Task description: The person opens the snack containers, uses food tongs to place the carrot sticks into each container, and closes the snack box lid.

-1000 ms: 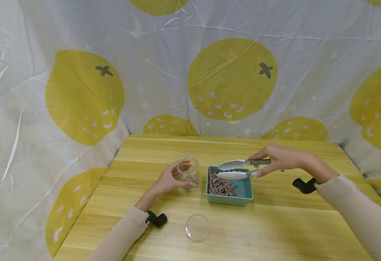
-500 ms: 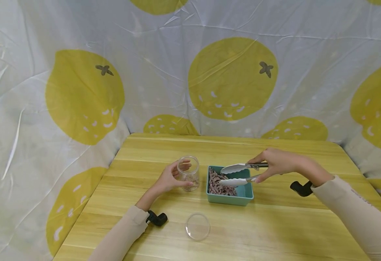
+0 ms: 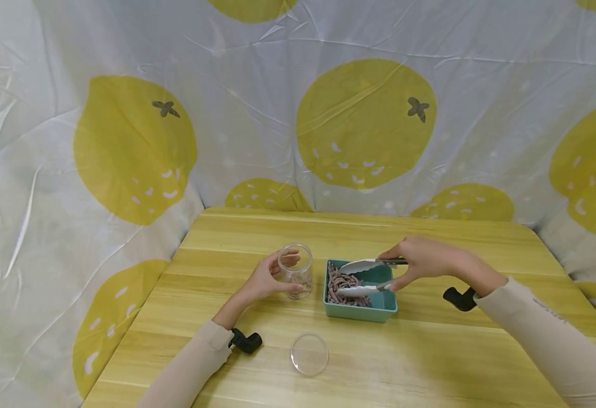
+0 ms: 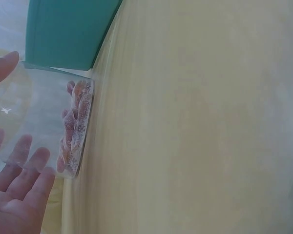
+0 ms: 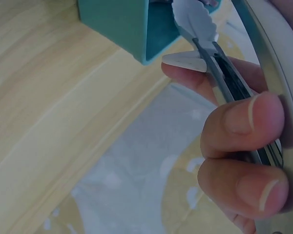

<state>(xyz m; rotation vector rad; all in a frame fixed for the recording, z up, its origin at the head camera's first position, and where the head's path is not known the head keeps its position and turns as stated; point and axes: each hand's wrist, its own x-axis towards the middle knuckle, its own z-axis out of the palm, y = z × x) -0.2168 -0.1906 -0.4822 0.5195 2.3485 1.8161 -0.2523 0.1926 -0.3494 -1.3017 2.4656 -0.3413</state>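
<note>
My left hand [image 3: 265,279] holds a clear, lidless jar [image 3: 296,262] upright on the table, thumb and fingers around its sides. Frosted reddish-brown strips [image 4: 76,129] lie at the jar's bottom in the left wrist view. To the right stands a teal rectangular box [image 3: 351,311] with a heap of similar brownish strips [image 3: 346,294] on its left side. My right hand [image 3: 422,262] grips metal tongs [image 3: 392,262] with white scalloped tips. Their tips [image 3: 357,291] are spread apart and dip into the box over the heap. The right wrist view shows fingers curled round the tongs' arms.
A clear round lid [image 3: 309,355] lies on the wooden table [image 3: 405,362] in front of the jar and box. A lemon-print curtain [image 3: 257,124] hangs behind the table and along its sides. Black cameras [image 3: 246,342] sit on both wrists.
My right hand has moved left and slightly down, lowering the tongs' tips from above the box into the strips. The left hand and jar stay in place.
</note>
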